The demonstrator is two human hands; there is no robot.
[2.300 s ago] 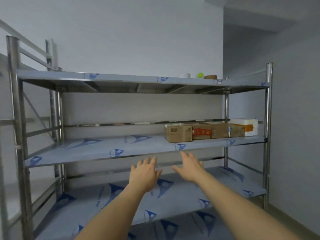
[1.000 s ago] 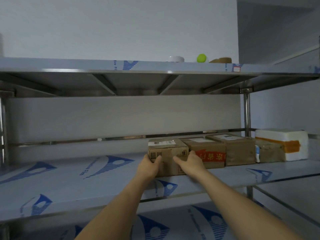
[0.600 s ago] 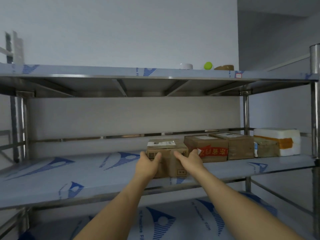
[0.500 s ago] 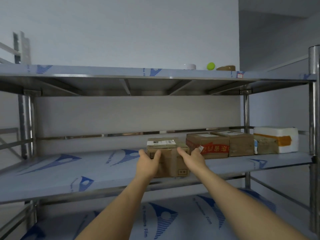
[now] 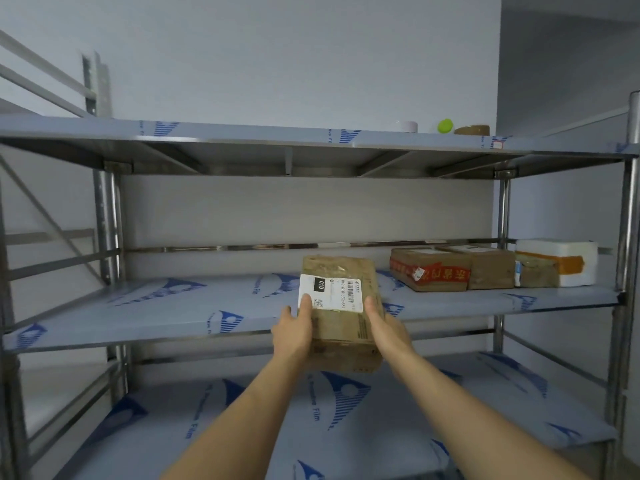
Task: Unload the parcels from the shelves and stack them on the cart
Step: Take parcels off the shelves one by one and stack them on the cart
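A brown cardboard parcel point(image 5: 341, 308) with a white shipping label is held between both my hands, lifted off the middle shelf point(image 5: 173, 306) and tilted so its labelled top faces me. My left hand point(image 5: 294, 332) grips its left side, thumb on the label. My right hand point(image 5: 386, 329) grips its right side. Further right on the middle shelf remain a brown parcel with red tape point(image 5: 429, 273), a plain brown parcel point(image 5: 488, 268) and a white foam box with orange tape point(image 5: 557, 261), standing side by side. No cart is in view.
The steel rack has a top shelf point(image 5: 242, 131) carrying a white roll point(image 5: 407, 126), a green ball point(image 5: 445, 125) and a tape roll point(image 5: 472, 129). The bottom shelf point(image 5: 346, 417) lies below my arms. Steel posts point(image 5: 627, 271) stand at the right, another point(image 5: 109, 220) at the left.
Both hands closed on the leftmost parcel, pulled it forward off the middle shelf and tipped its labelled top toward me. The other parcels stayed put.
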